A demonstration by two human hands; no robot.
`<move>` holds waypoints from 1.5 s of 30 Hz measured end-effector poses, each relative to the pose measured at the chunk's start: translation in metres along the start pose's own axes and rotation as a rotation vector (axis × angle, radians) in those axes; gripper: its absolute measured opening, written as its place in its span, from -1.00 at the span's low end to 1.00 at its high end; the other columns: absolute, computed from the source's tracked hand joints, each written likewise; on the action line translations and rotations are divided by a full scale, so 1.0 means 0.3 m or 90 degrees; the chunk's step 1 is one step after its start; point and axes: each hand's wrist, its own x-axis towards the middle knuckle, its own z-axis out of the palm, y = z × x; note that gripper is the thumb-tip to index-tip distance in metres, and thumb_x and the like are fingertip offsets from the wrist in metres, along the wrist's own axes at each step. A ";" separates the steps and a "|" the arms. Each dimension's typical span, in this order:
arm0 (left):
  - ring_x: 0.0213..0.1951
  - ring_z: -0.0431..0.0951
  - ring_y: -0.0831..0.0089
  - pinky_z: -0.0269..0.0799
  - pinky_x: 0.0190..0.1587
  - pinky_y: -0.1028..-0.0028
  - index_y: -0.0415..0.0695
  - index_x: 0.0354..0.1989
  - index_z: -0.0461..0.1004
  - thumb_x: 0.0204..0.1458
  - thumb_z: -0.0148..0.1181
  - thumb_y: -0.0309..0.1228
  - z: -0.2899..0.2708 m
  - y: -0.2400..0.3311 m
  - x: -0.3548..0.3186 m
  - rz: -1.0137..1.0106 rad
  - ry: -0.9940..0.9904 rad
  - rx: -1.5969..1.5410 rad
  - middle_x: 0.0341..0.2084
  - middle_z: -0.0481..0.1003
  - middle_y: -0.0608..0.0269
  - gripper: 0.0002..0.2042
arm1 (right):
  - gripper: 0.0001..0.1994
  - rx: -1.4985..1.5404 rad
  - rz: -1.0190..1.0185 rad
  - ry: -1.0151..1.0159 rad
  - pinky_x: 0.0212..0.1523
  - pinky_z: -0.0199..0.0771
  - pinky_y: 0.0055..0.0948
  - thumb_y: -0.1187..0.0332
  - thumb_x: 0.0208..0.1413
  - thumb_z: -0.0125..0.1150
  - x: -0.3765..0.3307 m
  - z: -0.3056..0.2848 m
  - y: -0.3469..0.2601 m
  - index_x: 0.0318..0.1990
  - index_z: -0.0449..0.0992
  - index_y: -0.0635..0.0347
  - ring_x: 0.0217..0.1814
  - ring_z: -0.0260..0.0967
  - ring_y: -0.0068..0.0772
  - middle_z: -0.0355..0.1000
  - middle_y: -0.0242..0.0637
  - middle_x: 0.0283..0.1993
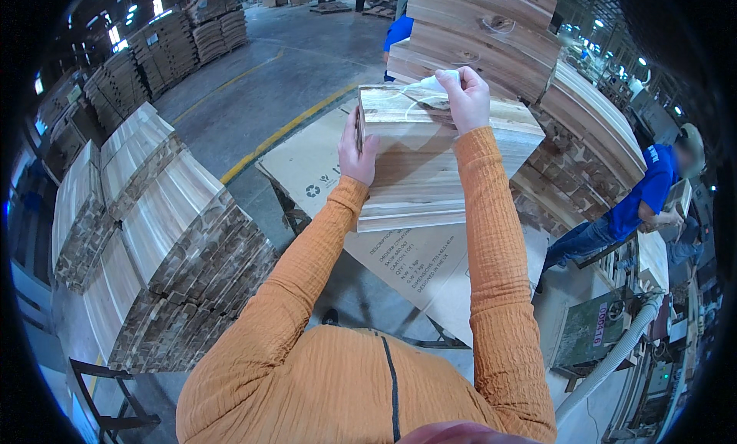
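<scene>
My left hand (358,154) grips the left edge of a wooden panel (418,184) held up in front of me, light and brown grained. My right hand (464,99) is at the panel's top edge, closed on a small white bottle (430,84) whose tip points left over the wood. A thin pale line loops on the panel just below the bottle. Both sleeves are orange.
Flattened brown cardboard (307,168) lies under the panel. Stacks of curved wooden pieces stand at left (161,229) and at right (583,129). A person in blue (641,198) sits at right. A grey hose (614,352) runs at lower right.
</scene>
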 end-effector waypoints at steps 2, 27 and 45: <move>0.04 0.39 0.11 0.25 0.07 0.32 -0.35 0.18 0.15 -0.01 0.05 -0.06 -0.001 0.000 0.001 -0.004 0.000 -0.003 -0.01 0.37 -0.16 -0.32 | -0.75 -0.010 -0.007 0.002 -0.47 0.27 -0.58 0.27 -0.03 0.28 0.001 -0.001 0.003 -0.49 0.45 0.30 -0.51 0.26 -0.66 0.41 -0.40 -0.54; 0.09 0.35 0.06 0.22 0.12 0.32 -0.35 0.18 0.14 0.01 0.07 -0.12 -0.012 -0.021 0.013 0.017 -0.002 0.034 0.04 0.33 -0.19 -0.35 | -0.84 0.186 0.083 0.162 -0.60 0.12 -0.66 0.34 -0.02 0.27 0.029 -0.006 -0.005 -0.47 0.45 0.20 -0.62 0.11 -0.72 0.30 -0.51 -0.57; 0.09 0.29 -0.09 0.16 0.15 0.23 -0.33 0.18 0.13 -0.03 0.06 0.04 0.024 0.011 -0.025 0.026 -0.010 0.078 0.05 0.29 -0.22 -0.25 | -0.84 0.562 0.502 0.445 -0.57 0.07 -0.60 0.20 0.10 0.12 -1.120 -0.664 0.282 -0.33 0.44 0.06 -0.61 0.03 -0.62 0.21 -0.50 -0.59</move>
